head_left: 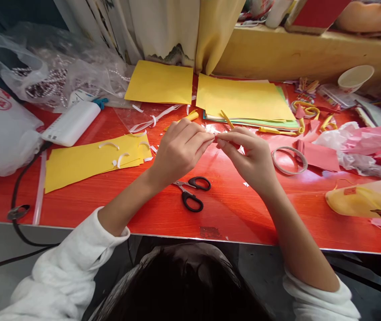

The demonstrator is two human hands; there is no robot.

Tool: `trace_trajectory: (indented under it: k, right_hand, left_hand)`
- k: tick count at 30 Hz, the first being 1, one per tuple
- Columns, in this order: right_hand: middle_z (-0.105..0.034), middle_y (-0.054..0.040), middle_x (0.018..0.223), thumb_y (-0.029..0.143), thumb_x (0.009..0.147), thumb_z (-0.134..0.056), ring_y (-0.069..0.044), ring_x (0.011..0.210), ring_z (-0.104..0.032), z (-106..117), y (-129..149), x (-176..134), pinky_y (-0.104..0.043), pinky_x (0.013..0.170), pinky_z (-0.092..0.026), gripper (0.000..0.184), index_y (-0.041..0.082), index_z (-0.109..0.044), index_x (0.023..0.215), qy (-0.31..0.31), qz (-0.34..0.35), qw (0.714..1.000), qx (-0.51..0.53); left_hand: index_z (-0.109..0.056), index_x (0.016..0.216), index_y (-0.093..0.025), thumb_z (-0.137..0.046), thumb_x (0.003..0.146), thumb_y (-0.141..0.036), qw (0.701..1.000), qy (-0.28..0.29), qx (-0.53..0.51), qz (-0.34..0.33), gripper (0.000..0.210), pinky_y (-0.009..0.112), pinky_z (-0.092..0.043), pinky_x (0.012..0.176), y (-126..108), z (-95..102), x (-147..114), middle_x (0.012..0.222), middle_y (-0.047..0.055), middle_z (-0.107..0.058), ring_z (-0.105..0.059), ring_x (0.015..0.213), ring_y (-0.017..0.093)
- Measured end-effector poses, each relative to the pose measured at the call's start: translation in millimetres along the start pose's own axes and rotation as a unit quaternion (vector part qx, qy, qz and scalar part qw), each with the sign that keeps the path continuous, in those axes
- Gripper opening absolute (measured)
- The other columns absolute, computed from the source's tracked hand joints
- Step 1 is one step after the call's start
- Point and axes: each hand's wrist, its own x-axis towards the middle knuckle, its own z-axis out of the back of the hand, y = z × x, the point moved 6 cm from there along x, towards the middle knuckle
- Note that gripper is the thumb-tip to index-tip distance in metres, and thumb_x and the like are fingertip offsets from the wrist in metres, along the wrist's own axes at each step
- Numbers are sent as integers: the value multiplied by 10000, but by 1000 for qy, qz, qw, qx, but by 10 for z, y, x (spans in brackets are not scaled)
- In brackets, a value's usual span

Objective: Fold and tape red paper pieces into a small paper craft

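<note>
Over the middle of the red table, my left hand (183, 145) and my right hand (248, 156) meet at the fingertips, both pinched closed. What lies between the tips is too small to make out. A narrow yellow paper strip (227, 119) sticks up from behind my right hand's fingers and appears held there. Just beyond my left hand is a rolled yellow piece (192, 116), partly hidden by the fingers. Scissors with black handles (193, 201) lie below my hands, their blades partly covered by my left wrist.
Yellow sheets (160, 82) and a stack of coloured paper (240, 98) lie at the back. Cut yellow paper (86, 160) is at left, near a white power bank (73, 122). A tape roll (289, 160), pink paper (320, 155) and a paper cup (355, 79) are at right.
</note>
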Motion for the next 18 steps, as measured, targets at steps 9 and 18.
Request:
trace_trajectory:
  k: [9, 18]
  right_hand:
    - [-621, -25, 784, 174, 872, -510, -162, 732, -537, -11, 39, -9, -341, 698, -454, 186, 252, -679, 889, -7, 45, 998, -48]
    - [-609, -27, 782, 170, 877, -501, -160, 729, -526, -16, 63, -9, -334, 709, -444, 189, 249, -673, 867, -9, 60, 996, -70]
  left_hand:
    - [-579, 959, -195, -432, 927, -257, 999, 20, -27, 5, 163, 370, -475, 758, 11, -30, -15, 864, 25, -603, -587, 894, 175]
    - [-584, 960, -189, -432, 922, -237, 999, 27, -39, 9, 164, 388, -488, 774, 14, -41, -18, 870, 37, -600, -588, 914, 187]
